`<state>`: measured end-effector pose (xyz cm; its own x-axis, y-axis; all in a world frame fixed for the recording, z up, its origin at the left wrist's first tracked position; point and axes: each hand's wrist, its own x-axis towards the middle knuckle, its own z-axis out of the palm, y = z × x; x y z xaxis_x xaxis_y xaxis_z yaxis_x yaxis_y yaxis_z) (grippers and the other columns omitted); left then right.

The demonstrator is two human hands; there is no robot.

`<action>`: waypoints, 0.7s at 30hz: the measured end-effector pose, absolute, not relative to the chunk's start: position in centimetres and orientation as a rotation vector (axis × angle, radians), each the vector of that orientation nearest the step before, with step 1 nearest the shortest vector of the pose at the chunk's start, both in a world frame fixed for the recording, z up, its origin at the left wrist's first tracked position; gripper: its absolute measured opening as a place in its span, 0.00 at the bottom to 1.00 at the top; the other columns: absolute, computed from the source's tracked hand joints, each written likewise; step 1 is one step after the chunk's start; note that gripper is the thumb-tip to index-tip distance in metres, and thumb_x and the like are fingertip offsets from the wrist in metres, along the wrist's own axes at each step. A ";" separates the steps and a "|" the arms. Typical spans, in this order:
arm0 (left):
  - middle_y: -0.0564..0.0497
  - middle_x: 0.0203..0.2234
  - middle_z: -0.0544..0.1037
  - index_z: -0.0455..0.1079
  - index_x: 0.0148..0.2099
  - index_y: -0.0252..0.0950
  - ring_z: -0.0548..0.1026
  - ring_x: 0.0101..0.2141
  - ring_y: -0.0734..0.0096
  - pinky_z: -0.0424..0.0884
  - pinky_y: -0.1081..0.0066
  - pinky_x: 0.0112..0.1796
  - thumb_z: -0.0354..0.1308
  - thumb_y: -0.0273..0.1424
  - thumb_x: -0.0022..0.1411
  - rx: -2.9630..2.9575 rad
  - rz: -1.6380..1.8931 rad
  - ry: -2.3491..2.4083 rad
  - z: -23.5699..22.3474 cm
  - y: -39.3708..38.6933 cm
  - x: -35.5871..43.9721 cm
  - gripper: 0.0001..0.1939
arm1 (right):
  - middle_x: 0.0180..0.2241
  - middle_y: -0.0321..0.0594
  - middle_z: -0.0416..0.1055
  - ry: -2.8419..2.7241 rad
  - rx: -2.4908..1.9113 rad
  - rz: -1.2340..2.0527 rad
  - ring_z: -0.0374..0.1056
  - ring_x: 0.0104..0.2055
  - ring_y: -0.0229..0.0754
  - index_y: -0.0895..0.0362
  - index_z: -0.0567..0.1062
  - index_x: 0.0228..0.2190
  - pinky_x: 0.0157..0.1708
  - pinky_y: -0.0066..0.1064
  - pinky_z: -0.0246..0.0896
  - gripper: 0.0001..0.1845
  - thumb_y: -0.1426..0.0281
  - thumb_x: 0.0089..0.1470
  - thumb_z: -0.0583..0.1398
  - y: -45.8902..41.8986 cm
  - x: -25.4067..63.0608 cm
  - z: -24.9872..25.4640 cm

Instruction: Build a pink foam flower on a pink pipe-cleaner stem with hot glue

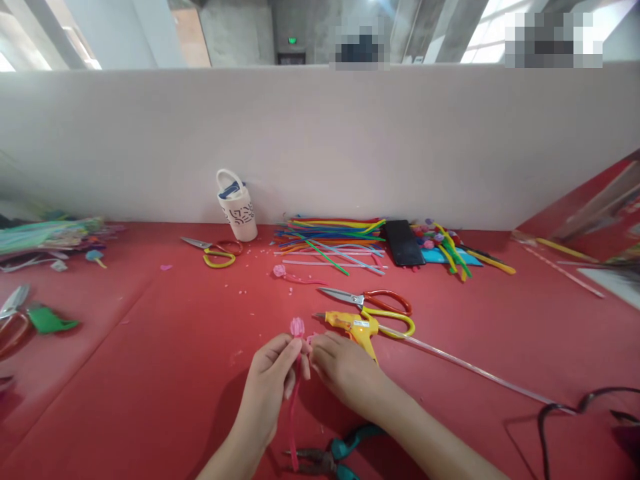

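Observation:
My left hand pinches the stem of a pink craft flower, whose bud stands upright above the fingertips. The red-pink stem hangs down past the palm. Close beside it, my right hand has its fingers closed at a small pink piece, mostly hidden by them. Just beyond the right hand lies a yellow hot glue gun with a long clear glue stick in its back. Red-and-yellow scissors lie behind the gun. Below the hands are pliers with teal handles, partly under the stem's end.
Along the white partition are a white tumbler, a second pair of scissors, coloured pipe cleaners and a black phone. Another pink flower lies on the red table. A black cable curls at right.

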<state>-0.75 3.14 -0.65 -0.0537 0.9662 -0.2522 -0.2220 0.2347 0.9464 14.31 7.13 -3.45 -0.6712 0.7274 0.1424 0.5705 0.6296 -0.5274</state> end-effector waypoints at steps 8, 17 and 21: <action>0.58 0.15 0.64 0.74 0.29 0.33 0.55 0.14 0.85 0.48 0.80 0.16 0.56 0.34 0.58 0.808 1.176 1.164 -1.1 2.9 -0.9 0.11 | 0.27 0.35 0.71 -1.955 -1.072 1.315 0.69 0.29 0.36 0.56 0.68 0.30 0.28 0.25 0.64 0.07 0.76 0.54 0.51 6.9 15.7 0.7; 0.51 0.24 0.73 0.77 0.28 0.34 0.69 0.28 0.74 0.64 0.74 0.33 0.60 0.32 0.55 0.816 1.157 1.024 -1.0 2.8 -0.4 0.08 | 0.27 0.33 0.71 -1.719 -1.010 1.502 0.68 0.29 0.36 0.54 0.62 0.30 0.30 0.27 0.62 0.06 0.77 0.50 0.53 6.1 15.4 0.7; 0.51 0.23 0.75 0.77 0.30 0.34 0.70 0.26 0.74 0.65 0.75 0.32 0.59 0.32 0.56 0.736 1.184 1.026 -1.0 2.7 -0.5 0.08 | 0.27 0.35 0.70 -1.712 -1.054 1.441 0.67 0.30 0.38 0.56 0.67 0.29 0.30 0.28 0.60 0.03 0.74 0.49 0.56 6.1 15.3 1.1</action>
<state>-0.46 2.68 -1.05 0.0502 0.9676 -0.2476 -0.3828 0.2476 0.8900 15.33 6.12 1.08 -0.4611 0.8872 -0.0146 0.1655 0.0698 -0.9837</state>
